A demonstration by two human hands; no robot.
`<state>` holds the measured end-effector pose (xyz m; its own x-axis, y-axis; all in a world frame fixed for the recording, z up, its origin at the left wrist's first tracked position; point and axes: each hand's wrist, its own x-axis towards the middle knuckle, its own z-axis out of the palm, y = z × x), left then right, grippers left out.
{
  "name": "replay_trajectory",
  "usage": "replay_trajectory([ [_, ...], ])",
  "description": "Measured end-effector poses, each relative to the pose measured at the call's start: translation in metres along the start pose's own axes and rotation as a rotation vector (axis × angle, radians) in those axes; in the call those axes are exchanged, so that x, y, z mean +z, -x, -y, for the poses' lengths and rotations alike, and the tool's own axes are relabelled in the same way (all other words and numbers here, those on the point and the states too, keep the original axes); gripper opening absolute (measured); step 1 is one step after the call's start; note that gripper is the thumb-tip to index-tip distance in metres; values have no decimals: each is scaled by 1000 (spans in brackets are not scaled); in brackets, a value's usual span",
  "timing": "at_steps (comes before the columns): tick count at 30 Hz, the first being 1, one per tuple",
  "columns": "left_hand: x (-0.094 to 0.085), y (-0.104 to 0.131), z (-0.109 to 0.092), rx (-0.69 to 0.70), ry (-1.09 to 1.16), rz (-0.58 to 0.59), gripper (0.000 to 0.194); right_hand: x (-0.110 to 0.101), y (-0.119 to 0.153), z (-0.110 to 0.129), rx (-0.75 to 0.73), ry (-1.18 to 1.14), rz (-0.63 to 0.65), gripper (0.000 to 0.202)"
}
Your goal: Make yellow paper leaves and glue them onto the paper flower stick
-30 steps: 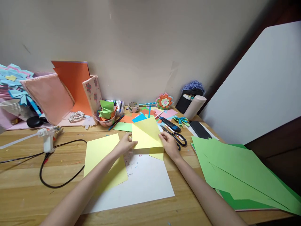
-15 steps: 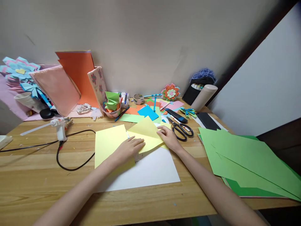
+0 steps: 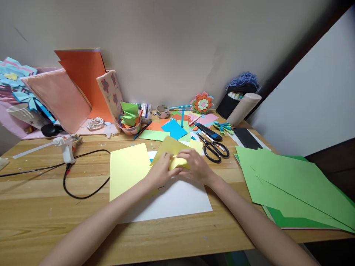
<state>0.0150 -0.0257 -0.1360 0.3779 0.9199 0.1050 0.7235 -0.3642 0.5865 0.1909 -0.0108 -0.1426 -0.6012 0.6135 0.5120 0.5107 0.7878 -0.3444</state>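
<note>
Both hands grip one sheet of yellow paper [image 3: 172,146], its near edge curled up between them. My left hand [image 3: 161,170] is closed on the sheet's left side, with the thumb stretched toward the other hand. From the right, my right hand [image 3: 195,166] has its fingers bent over the same curled edge. Beneath the hands lies a white sheet [image 3: 177,201]. A larger yellow sheet [image 3: 127,166] rests flat to the left, overlapping the white one. Black-handled scissors [image 3: 215,149] lie just beyond my right hand.
A white glue gun [image 3: 66,149] with its black cord stands at the left. Green sheets [image 3: 291,184] are stacked at the right. Coloured scraps, a blue paper piece [image 3: 174,129], a box cutter [image 3: 208,132] and a paper flower [image 3: 202,103] lie toward the wall.
My hands have come closer together. The yellow sheet, earlier folded over and lying flatter, is now lifted and curled between the fingers. The view has shifted slightly.
</note>
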Motion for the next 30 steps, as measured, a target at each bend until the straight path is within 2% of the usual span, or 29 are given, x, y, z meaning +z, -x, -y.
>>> replay_trajectory([
  [2,-8,-2,2,-62,120,72,57,4,0,1,3,7,135,15],
  [4,-17,-5,7,-102,217,168,66,7,1,3,36,18,206,20],
  [6,-28,-8,14,-113,300,230,59,8,2,5,71,14,208,25],
  [9,-42,-9,32,-140,357,197,39,6,1,7,162,-57,195,23],
  [12,-49,-5,50,-167,498,213,37,5,-2,7,337,-142,151,21],
  [15,-51,0,58,-153,642,245,33,8,-6,5,511,-236,112,19],
  [19,-49,1,61,-143,625,247,29,16,-10,-2,648,-346,85,17],
  [22,-47,-1,62,-121,578,209,22,22,-12,-5,691,-318,55,19],
  [25,-48,0,64,-145,541,211,19,25,-12,-5,696,-273,46,20],
  [30,-56,2,65,-267,459,238,20,25,-13,-6,648,-194,80,19],
])
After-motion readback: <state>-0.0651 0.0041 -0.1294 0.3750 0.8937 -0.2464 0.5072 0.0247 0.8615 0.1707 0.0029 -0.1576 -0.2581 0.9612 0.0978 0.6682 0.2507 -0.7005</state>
